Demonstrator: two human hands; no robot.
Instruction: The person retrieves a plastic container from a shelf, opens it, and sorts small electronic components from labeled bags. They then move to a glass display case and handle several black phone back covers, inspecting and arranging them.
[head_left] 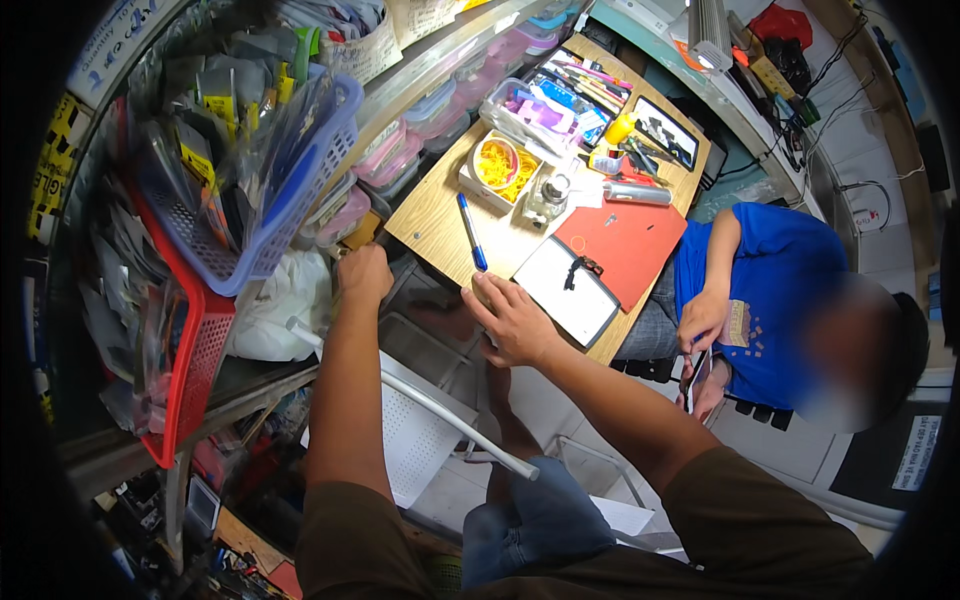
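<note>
My left hand [365, 268] reaches to the gap left of the wooden table [425, 225], fingers curled by a brown item [358, 234]; what they grip, if anything, is hidden. My right hand [510, 315] has its fingers spread over the table's near edge, just below a blue pen [470, 230]. A white tablet-like board [560, 290] with a small black piece [582, 270] on it lies to its right, partly over a red mat [625, 250]. A box of yellow rubber bands [497, 168] and a glass jar [548, 200] stand farther back.
Blue [265, 250] and red [200, 360] baskets of packets crowd the left shelf, above stacked plastic bins [390, 150]. A seated person in blue [760, 300] holds a phone [690, 380] at right. A white perforated chair [420, 430] stands below my arms.
</note>
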